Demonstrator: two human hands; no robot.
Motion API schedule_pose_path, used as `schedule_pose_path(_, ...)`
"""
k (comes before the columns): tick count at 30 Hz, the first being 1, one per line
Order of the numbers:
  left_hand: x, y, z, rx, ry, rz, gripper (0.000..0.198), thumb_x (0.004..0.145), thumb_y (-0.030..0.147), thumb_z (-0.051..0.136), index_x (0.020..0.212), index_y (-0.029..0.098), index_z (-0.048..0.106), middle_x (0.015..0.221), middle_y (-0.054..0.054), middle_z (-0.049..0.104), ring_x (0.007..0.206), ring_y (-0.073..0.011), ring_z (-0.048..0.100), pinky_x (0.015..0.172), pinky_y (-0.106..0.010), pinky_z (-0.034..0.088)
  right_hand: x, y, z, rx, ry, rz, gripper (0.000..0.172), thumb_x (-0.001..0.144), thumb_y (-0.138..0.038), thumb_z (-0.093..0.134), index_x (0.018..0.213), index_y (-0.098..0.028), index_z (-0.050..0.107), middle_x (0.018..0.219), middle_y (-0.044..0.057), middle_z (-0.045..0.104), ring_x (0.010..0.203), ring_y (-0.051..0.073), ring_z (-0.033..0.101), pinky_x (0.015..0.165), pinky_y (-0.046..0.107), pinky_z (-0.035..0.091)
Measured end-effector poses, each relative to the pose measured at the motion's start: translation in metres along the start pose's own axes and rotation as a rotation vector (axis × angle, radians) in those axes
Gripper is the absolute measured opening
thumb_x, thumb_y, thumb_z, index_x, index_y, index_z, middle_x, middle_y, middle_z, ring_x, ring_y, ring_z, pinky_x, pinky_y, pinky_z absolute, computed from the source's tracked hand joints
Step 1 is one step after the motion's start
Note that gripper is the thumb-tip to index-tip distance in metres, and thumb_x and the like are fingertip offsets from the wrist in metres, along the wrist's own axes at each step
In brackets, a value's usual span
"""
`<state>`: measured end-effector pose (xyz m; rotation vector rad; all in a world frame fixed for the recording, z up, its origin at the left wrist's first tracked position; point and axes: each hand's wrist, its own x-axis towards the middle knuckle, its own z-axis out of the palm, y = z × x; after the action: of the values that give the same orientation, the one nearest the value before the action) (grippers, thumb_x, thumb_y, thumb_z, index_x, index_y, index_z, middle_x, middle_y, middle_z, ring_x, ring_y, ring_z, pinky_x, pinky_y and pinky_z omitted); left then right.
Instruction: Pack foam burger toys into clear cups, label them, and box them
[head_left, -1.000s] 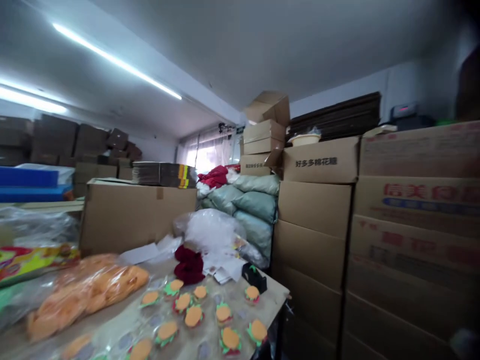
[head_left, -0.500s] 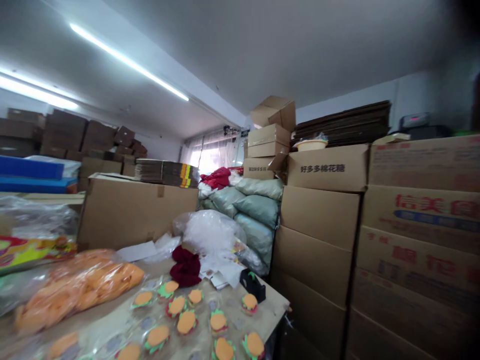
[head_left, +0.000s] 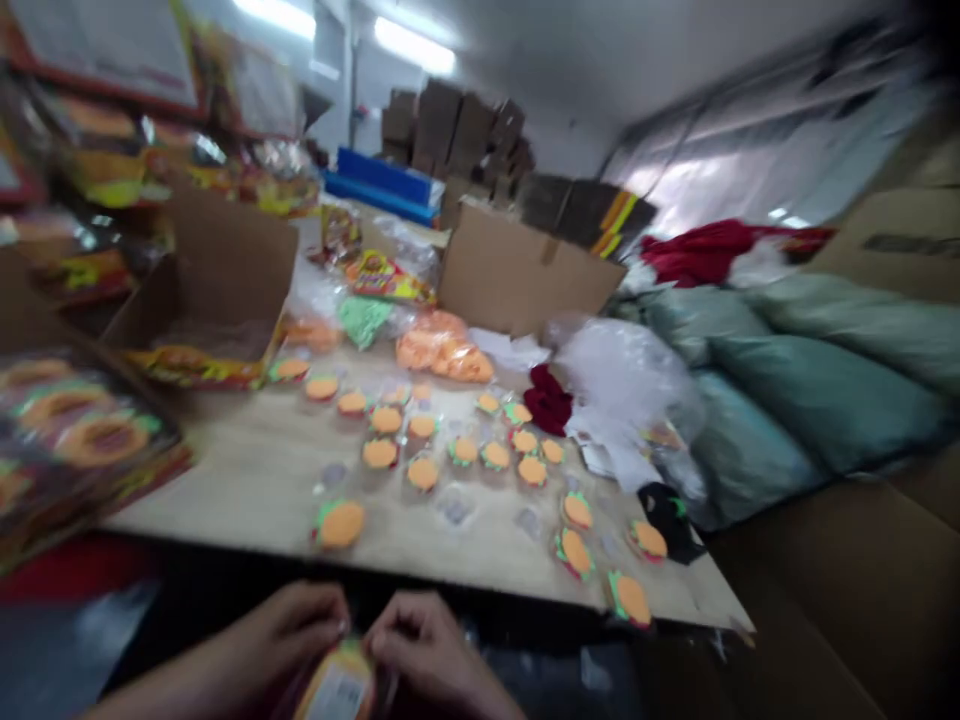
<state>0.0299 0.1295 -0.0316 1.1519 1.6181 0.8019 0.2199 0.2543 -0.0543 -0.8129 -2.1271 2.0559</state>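
Observation:
My left hand (head_left: 281,632) and my right hand (head_left: 427,645) meet at the bottom edge of the view, below the near edge of the wooden table (head_left: 247,480). Both pinch a small flat packet (head_left: 337,688) with an orange top and a white barcode label. The picture is blurred, so the packet's details are unclear. On the table in front of the hands lie several burger-shaped gummy sweets (head_left: 341,524) in clear wrappers, spread toward the right corner.
An open cardboard box (head_left: 217,270) stands at the table's left, a larger box (head_left: 525,275) at the back. Orange bags (head_left: 444,355), a red cloth (head_left: 550,398) and clear plastic (head_left: 626,375) lie behind the sweets. Green sacks (head_left: 787,390) pile up at the right.
The view has swung down and to the left, from the stacked boxes to the table. Both hands and the packet have come into view at the bottom.

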Motion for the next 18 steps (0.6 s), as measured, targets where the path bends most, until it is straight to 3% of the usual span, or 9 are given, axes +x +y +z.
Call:
schedule_pose_path(4,-0.015,0.025,0.002,-0.049,-0.092,0.02,0.034,0.087,0.048,0.055,0.081,0.016,0.065,0.076,-0.003,0.063,0.072,-0.0193,0.055,0.063,-0.024,0.042,-0.01,-0.023,-0.006,-0.139,-0.086,-0.134,0.017,0.08,-0.032,0.061,0.076,-0.017,0.067,0.074,0.002,0.064,0.071,0.014,0.056,0.064,0.025,0.04)
schedule_pose_path(9,-0.02,0.026,0.012,-0.103,-0.075,0.017,0.033,0.09,0.045,0.052,0.079,0.016,0.064,0.072,-0.002,0.062,0.068,-0.018,0.055,0.06,-0.023,0.042,-0.024,-0.023,-0.004,-0.224,-0.05,-0.185,0.014,0.085,-0.025,0.06,0.075,-0.016,0.066,0.074,0.002,0.063,0.072,0.013,0.057,0.068,0.024,0.041)
schedule_pose_path(13,-0.024,0.028,0.013,-0.049,-0.076,0.065,0.032,0.092,0.044,0.049,0.084,0.016,0.063,0.078,-0.003,0.064,0.07,-0.0176,0.056,0.062,-0.022,0.044,-0.037,-0.021,-0.008,-0.138,-0.104,-0.113,0.014,0.089,-0.026,0.059,0.088,-0.016,0.069,0.085,0.003,0.066,0.08,0.013,0.06,0.073,0.024,0.045)
schedule_pose_path(18,-0.015,0.034,-0.003,-0.052,-0.278,0.008,0.034,0.093,0.047,0.049,0.082,0.016,0.059,0.074,-0.001,0.059,0.068,-0.0151,0.051,0.059,-0.021,0.041,-0.038,-0.027,-0.007,-0.275,-0.08,-0.206,0.009,0.089,-0.018,0.059,0.086,-0.015,0.067,0.083,0.002,0.063,0.079,0.013,0.059,0.072,0.023,0.044)
